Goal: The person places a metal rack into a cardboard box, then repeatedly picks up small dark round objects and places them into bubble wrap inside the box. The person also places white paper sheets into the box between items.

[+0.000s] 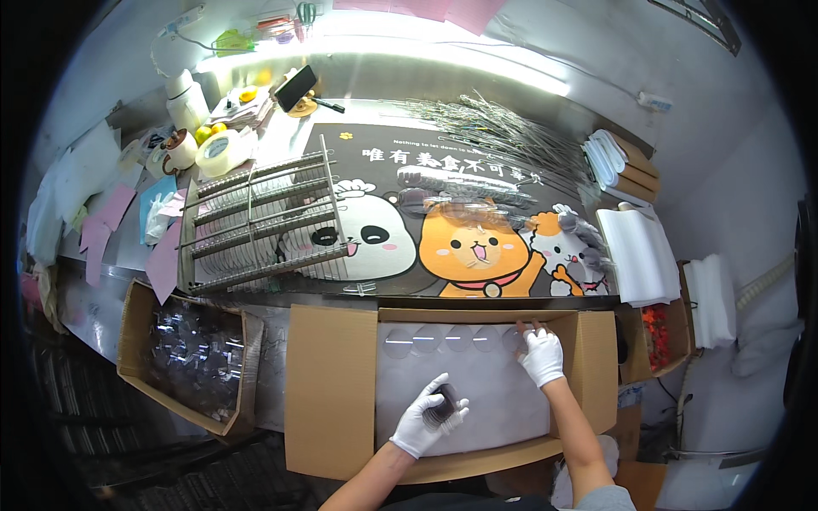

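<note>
My left hand point(423, 419), in a white glove, is closed around a stack of dark, round lenses point(442, 404) above the cardboard box point(332, 392). A white sheet point(494, 396) lines the box. Along its far edge runs a row of thin clear lenses, the leftmost lens point(397, 343) by the box's left wall. My right hand point(542, 353), also gloved, reaches to the right end of that row. Its fingertips pinch the edge of a clear lens point(513, 340), which they partly cover.
A wire rack point(264, 217) with rows of discs stands on the printed mat point(375, 294). More lenses point(460, 192) lie on the mat, with thin metal rods point(511, 132) behind. A carton of shiny clear pieces point(196, 358) stands left; white foam sheets point(639, 255) lie right.
</note>
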